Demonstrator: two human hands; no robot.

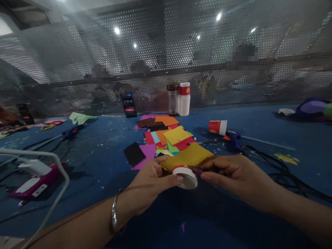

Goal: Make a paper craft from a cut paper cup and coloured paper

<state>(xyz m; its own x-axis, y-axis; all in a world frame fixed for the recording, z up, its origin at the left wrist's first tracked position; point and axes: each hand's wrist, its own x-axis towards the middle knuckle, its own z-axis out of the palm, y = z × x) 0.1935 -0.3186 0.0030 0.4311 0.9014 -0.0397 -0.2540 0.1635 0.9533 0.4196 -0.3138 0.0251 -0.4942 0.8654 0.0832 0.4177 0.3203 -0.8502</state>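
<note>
My left hand [158,178], with a silver bangle at the wrist, holds a white paper cup [188,180] with its thumb on the rim. A yellow sheet [190,155] lies against the far side of the cup, also in the fingers of my left hand. My right hand [224,171] is closed beside the cup on a small tool with a purple part [197,171], most of it hidden by the fingers. The sheet's right end meets the fingers of my right hand.
Coloured sheets [177,135] lie beyond my hands. Behind them stand stacked cups [184,103] and a clear bottle [172,100]. A red cup [216,127] and blue glue gun [234,140] lie right, with black cables. A purple power strip [38,183] sits left.
</note>
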